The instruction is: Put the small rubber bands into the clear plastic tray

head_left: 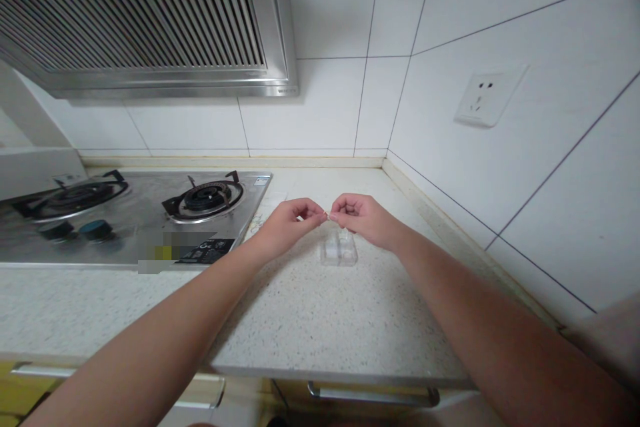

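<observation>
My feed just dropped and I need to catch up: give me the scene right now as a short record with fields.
place: speckled counter in a tiled kitchen corner
left hand: fingertips pinched on a small item
right hand: pinches the same small item from the other side
small item: too small to identify
below hands: clear plastic box on the counter, partly behind the right hand
left side: gas hob with two burners, range hood above
right wall: wall socket
</observation>
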{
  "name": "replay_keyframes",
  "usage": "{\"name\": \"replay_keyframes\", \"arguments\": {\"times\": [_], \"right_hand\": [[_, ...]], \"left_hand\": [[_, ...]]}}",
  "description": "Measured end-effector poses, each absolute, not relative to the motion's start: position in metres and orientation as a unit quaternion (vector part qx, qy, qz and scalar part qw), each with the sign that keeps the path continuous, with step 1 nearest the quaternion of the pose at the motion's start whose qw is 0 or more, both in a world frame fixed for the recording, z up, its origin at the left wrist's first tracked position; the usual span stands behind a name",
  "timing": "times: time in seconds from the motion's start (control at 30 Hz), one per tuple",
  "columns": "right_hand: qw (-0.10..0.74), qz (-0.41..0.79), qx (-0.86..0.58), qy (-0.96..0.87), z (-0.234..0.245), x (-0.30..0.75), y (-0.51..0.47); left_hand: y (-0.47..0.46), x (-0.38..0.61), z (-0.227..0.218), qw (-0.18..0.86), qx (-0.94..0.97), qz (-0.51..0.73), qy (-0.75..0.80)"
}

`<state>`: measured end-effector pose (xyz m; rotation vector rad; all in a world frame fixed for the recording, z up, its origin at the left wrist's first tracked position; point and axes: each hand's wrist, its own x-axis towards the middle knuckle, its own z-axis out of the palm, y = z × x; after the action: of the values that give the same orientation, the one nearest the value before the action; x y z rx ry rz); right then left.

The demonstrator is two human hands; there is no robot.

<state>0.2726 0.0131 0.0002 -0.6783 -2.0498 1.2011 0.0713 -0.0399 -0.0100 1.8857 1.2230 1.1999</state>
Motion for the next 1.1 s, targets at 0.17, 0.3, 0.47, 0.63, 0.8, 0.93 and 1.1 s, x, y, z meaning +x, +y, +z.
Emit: {"name": "replay_keyframes", "arguments": {"times": [0.17, 0.3, 0.47, 0.63, 0.8, 0.93, 1.1], "right_hand": [[0.33, 0.463, -0.257, -0.781, -0.0002, 0.2724, 0.0131], [0.33, 0.469, -0.261, -0.776, -0.0013, 0.2732, 0.0145], [0.337, 0.464, -0.27, -0.774, -0.0017, 0.2737, 0.016], [0.34, 0.451, -0.277, -0.777, 0.0002, 0.2731, 0.0153], [0.346, 0.441, -0.284, -0.778, 0.0011, 0.2723, 0.0153], [0.347, 0.439, -0.281, -0.78, -0.0006, 0.2732, 0.0165], [0.347, 0.433, -0.287, -0.781, -0.0003, 0.2747, 0.017]], "left_hand": [[-0.0405, 0.0704, -0.0081, 0.292, 0.702, 0.457, 0.461], [-0.0415, 0.0703, -0.0086, 0.298, 0.7, 0.459, 0.458], [-0.0415, 0.0697, -0.01, 0.322, 0.696, 0.467, 0.441], [-0.0426, 0.0697, -0.0098, 0.336, 0.699, 0.463, 0.429], [-0.0452, 0.0709, -0.0064, 0.333, 0.702, 0.464, 0.425], [-0.0462, 0.0702, -0.005, 0.314, 0.717, 0.445, 0.435], [-0.0459, 0.069, -0.009, 0.291, 0.754, 0.38, 0.451]]}}
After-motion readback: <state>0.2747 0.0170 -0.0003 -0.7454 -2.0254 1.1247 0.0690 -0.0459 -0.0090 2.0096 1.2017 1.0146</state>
